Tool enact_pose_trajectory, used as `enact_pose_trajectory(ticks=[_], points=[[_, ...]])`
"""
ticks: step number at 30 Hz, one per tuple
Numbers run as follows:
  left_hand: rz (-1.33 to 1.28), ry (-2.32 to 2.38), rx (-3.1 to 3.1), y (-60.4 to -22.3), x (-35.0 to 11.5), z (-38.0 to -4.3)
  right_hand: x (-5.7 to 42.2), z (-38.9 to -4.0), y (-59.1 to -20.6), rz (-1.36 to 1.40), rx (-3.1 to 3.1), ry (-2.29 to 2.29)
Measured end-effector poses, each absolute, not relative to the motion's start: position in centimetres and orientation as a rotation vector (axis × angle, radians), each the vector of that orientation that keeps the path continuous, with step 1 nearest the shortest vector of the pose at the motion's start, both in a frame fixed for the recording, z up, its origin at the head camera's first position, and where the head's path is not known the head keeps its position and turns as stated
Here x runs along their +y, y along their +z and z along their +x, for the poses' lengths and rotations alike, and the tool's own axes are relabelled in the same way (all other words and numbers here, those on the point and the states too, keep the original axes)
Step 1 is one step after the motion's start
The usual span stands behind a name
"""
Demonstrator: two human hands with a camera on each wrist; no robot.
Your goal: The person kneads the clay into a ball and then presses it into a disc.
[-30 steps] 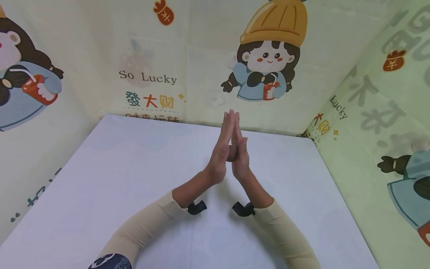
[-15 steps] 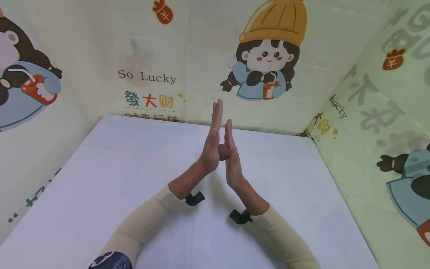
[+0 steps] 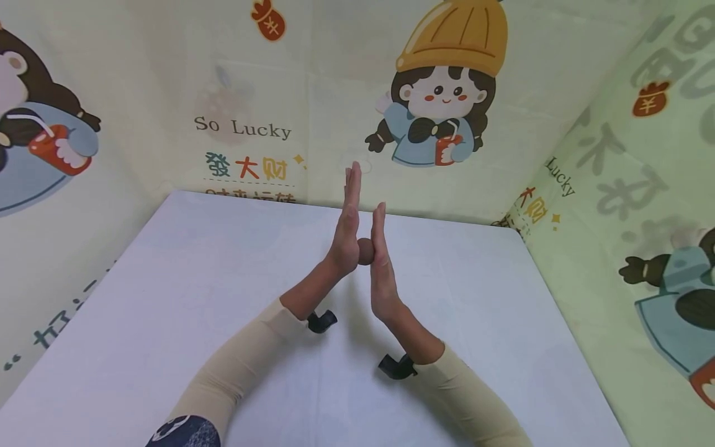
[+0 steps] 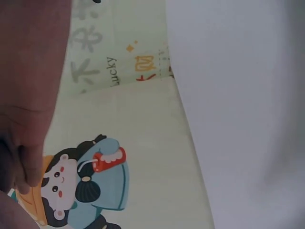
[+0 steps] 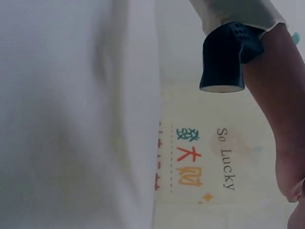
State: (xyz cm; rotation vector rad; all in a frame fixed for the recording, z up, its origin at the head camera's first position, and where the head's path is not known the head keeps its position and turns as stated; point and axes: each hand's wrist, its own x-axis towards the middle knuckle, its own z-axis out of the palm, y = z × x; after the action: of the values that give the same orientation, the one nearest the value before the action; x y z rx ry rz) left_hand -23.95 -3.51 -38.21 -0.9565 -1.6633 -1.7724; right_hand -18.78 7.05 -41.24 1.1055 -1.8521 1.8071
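Observation:
A small brown ball (image 3: 365, 251), smooth and matte like clay or dough, is between the two palms in the head view. My left hand (image 3: 346, 233) presses its left side, with fingers straight and pointing up. On the other side my right hand (image 3: 383, 270) presses flat, its fingers also straight and its fingertips lower than the left ones. Both hands are raised above the white table (image 3: 268, 267). In the right wrist view the left forearm (image 5: 281, 100) shows, and the ball cannot be made out there.
Patterned cloth walls (image 3: 329, 93) with cartoon figures and lettering stand behind the table and at both sides. A dark wrist-camera mount (image 3: 322, 321) sits at the left wrist and another dark mount (image 3: 398, 366) at the right wrist.
The palms, with the ball between them, have shifted left. My left hand has slid upward and my right hand downward against each other, and more of the ball shows.

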Motion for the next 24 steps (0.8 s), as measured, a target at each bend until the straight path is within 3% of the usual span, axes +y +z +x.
enact_pose_trajectory(ticks=[24], points=[[-1.091, -1.648, -1.813, -41.1, -2.8, -24.6, 7.6, -18.9, -38.7, 1.063, -1.844, 1.684]])
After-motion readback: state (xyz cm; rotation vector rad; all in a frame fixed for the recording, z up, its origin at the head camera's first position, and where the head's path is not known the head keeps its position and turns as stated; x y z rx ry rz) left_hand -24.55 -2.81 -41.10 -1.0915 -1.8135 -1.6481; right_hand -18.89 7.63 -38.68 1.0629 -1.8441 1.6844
